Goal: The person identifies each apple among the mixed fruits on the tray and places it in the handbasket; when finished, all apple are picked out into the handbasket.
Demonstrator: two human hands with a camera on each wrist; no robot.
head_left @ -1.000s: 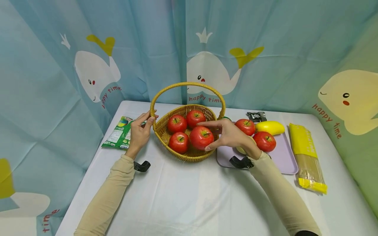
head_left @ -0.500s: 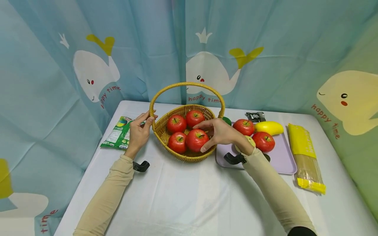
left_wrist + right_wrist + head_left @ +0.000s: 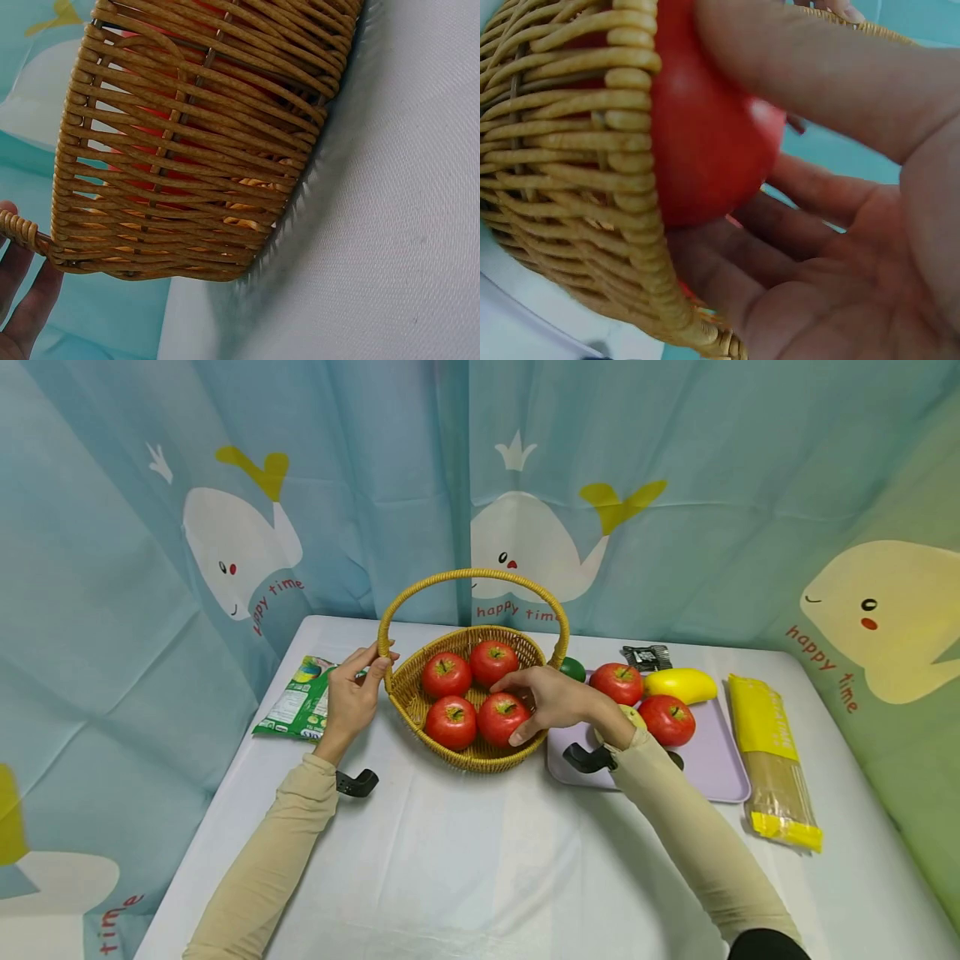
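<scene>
Four apples (image 3: 450,724) are contained in the basket (image 3: 474,763), the front-right apple (image 3: 501,720) gripped by the right hand (image 3: 561,697) and the handle (image 3: 474,574) pinched by the left hand (image 3: 351,700), while two others (image 3: 667,722) are left on the lilac tray (image 3: 722,775).

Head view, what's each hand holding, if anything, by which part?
Left hand: the basket handle, at its lower left. Right hand: the near right apple in the basket, around its right side.
</scene>
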